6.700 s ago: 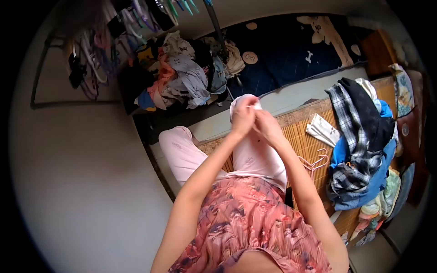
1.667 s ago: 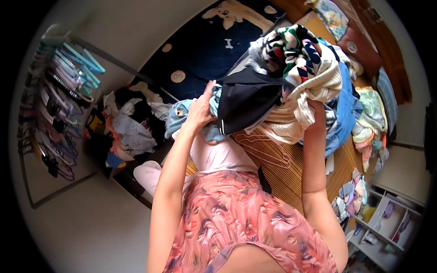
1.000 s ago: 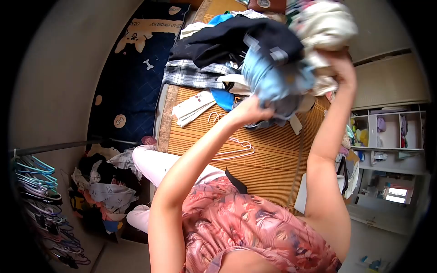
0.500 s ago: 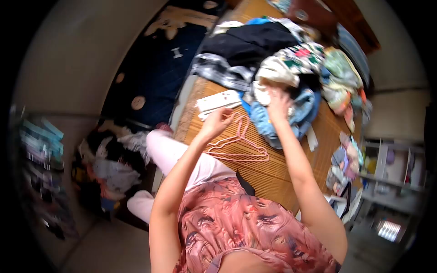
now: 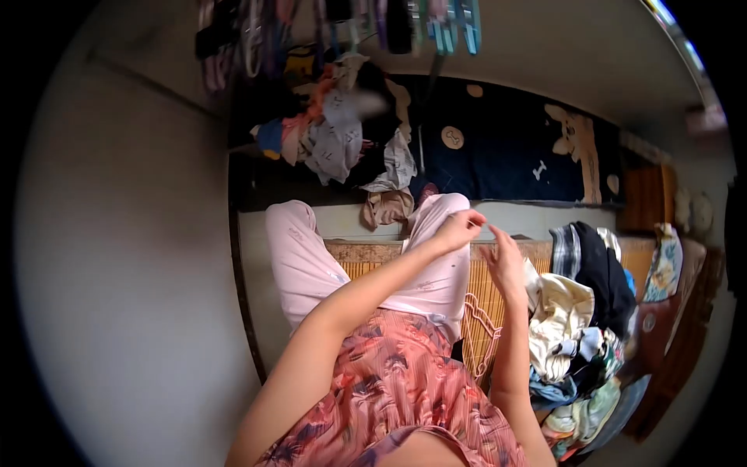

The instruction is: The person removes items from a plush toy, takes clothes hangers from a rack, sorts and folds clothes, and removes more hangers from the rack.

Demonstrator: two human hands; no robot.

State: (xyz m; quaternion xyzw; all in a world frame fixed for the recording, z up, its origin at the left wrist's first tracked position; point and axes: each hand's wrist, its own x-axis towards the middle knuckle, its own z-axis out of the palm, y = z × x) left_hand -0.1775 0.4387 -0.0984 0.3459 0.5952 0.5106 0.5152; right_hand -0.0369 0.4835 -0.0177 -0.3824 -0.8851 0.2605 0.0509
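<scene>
My left hand (image 5: 462,231) is over my knee in pink trousers, its fingers curled together; anything between them is too small to make out. Just to its right, my right hand (image 5: 504,265) is raised with fingers apart and nothing visible in it. The fingertips of both hands are close together. Pink hangers (image 5: 484,331) lie on the bamboo mat (image 5: 362,269), beside my right forearm. Further right is a heap of clothes with a cream garment (image 5: 559,315) on top, a black garment (image 5: 605,280) behind it and blue denim (image 5: 554,391) at its near edge.
Many hangers (image 5: 253,39) hang at the top left. Below them lies another pile of clothes (image 5: 334,140). A dark blue mat (image 5: 498,148) with dog and bone patterns lies beyond my knees. Pale green clothes (image 5: 587,412) and a floral cushion (image 5: 664,265) are at the right.
The armful of clothes has been set down on the right-hand heap and released. Both hands have come back over my knee, and the view has turned left.
</scene>
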